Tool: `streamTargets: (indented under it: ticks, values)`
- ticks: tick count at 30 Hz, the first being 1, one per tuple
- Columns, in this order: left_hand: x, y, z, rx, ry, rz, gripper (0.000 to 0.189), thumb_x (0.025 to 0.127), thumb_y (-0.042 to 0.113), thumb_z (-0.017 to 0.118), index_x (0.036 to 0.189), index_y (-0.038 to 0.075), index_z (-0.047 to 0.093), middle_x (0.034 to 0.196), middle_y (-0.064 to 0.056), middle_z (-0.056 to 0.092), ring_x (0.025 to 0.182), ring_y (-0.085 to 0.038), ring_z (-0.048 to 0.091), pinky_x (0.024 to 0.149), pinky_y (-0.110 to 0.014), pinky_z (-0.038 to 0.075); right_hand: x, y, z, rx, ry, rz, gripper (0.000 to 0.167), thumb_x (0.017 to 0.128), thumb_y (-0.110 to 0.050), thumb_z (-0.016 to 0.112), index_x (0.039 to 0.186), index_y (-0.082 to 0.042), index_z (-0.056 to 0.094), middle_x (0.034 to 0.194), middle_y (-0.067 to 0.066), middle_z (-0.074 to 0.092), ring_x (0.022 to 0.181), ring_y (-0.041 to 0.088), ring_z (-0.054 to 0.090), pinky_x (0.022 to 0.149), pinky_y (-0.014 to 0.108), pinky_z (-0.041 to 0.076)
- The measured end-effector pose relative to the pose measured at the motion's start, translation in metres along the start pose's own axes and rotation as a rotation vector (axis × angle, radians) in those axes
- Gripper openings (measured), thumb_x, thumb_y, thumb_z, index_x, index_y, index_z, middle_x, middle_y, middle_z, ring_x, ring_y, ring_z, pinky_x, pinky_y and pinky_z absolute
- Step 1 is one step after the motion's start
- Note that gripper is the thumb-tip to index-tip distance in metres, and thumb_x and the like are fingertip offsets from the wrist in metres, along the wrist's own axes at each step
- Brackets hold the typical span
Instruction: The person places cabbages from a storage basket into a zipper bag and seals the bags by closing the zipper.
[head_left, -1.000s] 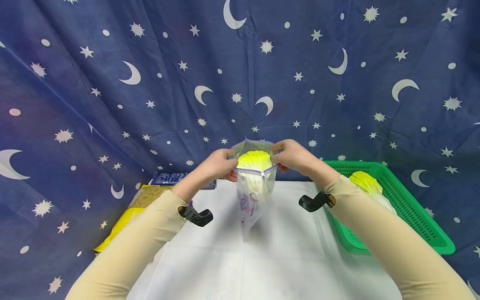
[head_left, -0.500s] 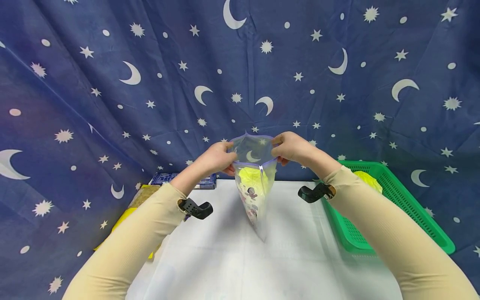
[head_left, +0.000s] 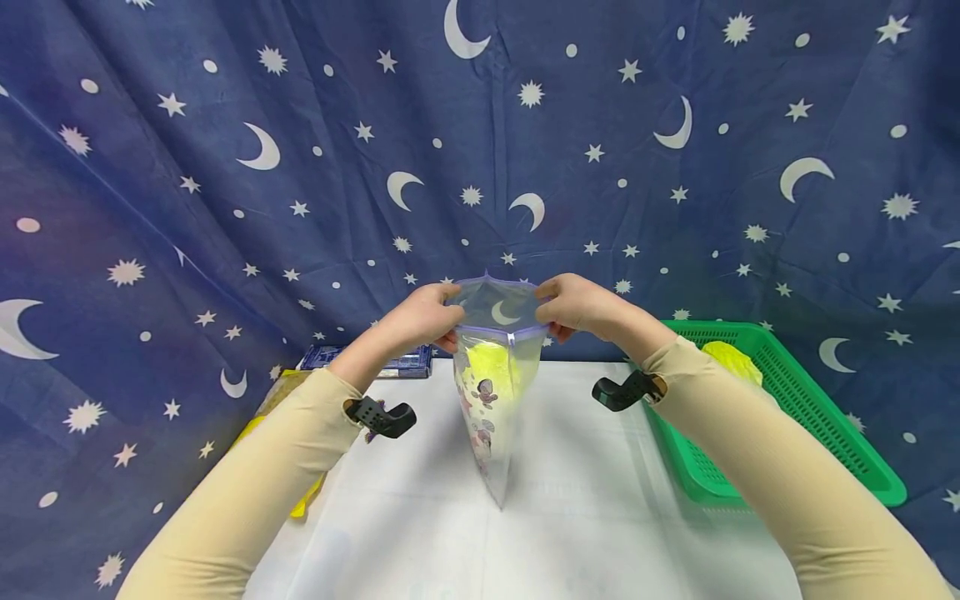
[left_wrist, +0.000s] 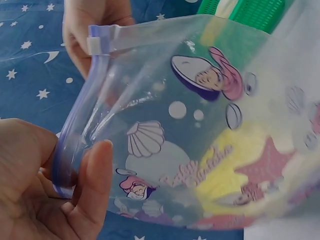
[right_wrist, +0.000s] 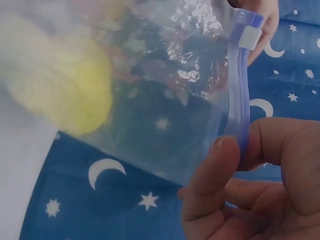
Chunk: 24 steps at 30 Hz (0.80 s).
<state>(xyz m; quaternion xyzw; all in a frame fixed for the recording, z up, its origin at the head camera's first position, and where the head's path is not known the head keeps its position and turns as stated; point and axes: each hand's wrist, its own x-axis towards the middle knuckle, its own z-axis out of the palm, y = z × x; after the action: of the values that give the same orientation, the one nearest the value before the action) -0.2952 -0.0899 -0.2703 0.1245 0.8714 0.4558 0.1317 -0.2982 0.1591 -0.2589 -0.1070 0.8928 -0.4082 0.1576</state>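
In head view, my L hand (head_left: 429, 317) and R hand (head_left: 576, 305) each pinch one side of the purple rim (head_left: 480, 332) of a clear bag (head_left: 487, 417), approx. mid-frame, its mouth spread wide. Yellow veg (head_left: 487, 362) is inside, seen thru the plastic. Whether the bottom tip touches the white table (head_left: 585, 508), I cannot tell. L wrist view gives details which head view shows too small: starfish print (left_wrist: 267, 162) lower right, shell print (left_wrist: 145, 138) nr. centre, white slider (left_wrist: 94, 46) upper left. R wrist view has the veg blurred, at upper left, but my R thumb is clear on the rim. Green basket (head_left: 813, 408), w/ another yellow veg (head_left: 733, 360), is fully in frame in no view; head view shows most, at right; L wrist view only a corner, top right.
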Motion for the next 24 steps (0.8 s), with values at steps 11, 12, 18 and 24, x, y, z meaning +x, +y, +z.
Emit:
streamTargets:
  ticks: [11, 12, 18, 24]
  values:
    - [-0.006, 0.005, -0.006, 0.193, -0.024, 0.092, 0.066, 0.096, 0.004, 0.043, 0.160, -0.002, 0.026, 0.169, -0.014, 0.017, 0.059, -0.018, 0.055, 0.065, -0.036, 0.061, 0.006, 0.022, 0.036, 0.087, -0.094, -0.033, 0.078, 0.087, -0.002, 0.057, 0.160, -0.002, 0.029, 0.142, 0.021, 0.048, 0.066, 0.018, 0.058, 0.061, 0.031, 0.057]
    - [-0.006, 0.003, -0.004, 0.209, -0.035, 0.097, 0.066, 0.097, 0.004, 0.042, 0.160, -0.003, 0.025, 0.169, -0.014, 0.015, 0.058, -0.018, 0.055, 0.065, -0.037, 0.061, 0.007, 0.026, 0.040, 0.098, -0.096, -0.034, 0.079, 0.087, -0.002, 0.057, 0.160, -0.002, 0.029, 0.142, 0.022, 0.048, 0.066, 0.018, 0.058, 0.060, 0.031, 0.058]
    - [-0.003, -0.013, 0.006, 0.224, -0.082, 0.106, 0.064, 0.099, 0.007, 0.042, 0.160, -0.003, 0.024, 0.168, -0.015, 0.020, 0.059, -0.018, 0.057, 0.070, -0.042, 0.061, 0.010, 0.048, 0.055, 0.143, -0.071, -0.050, 0.073, 0.088, -0.001, 0.057, 0.157, 0.002, 0.033, 0.148, 0.023, 0.047, 0.074, 0.023, 0.065, 0.065, 0.035, 0.060]
    - [0.000, -0.023, 0.011, 0.268, -0.078, 0.148, 0.064, 0.096, 0.005, 0.044, 0.158, -0.003, 0.030, 0.170, -0.012, 0.017, 0.069, -0.030, 0.065, 0.074, -0.036, 0.057, 0.008, 0.069, 0.063, 0.173, -0.010, -0.065, 0.066, 0.090, 0.003, 0.054, 0.154, 0.004, 0.039, 0.155, 0.021, 0.043, 0.079, 0.024, 0.067, 0.067, 0.036, 0.061]
